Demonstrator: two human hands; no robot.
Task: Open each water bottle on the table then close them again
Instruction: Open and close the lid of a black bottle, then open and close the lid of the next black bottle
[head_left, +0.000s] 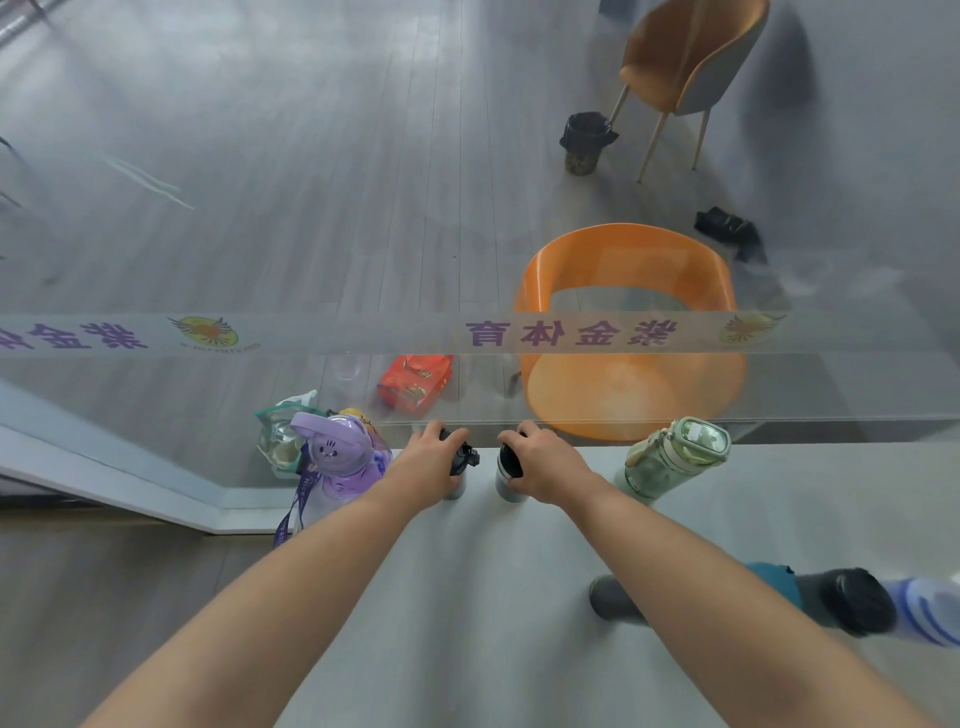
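Several water bottles stand on a pale grey table (467, 597). My left hand (431, 462) wraps around a bottle with a black flip lid (464, 457) near the table's far edge. Right beside it, my right hand (540, 465) grips a grey bottle with a black cap (508, 470). A purple bottle with a cartoon face and strap (340, 460) stands at the far left corner. A green clear bottle (675, 457) stands at the far right. A dark grey and teal bottle (831, 597) lies at the right, partly hidden behind my right forearm.
A glass wall with a frosted band of purple characters (571, 332) rises just past the table's far edge. Behind it are an orange chair (628, 332), a red box (415, 384), a second chair (685, 57) and a small bin (584, 143). A blue-white object (930, 608) sits at the right edge.
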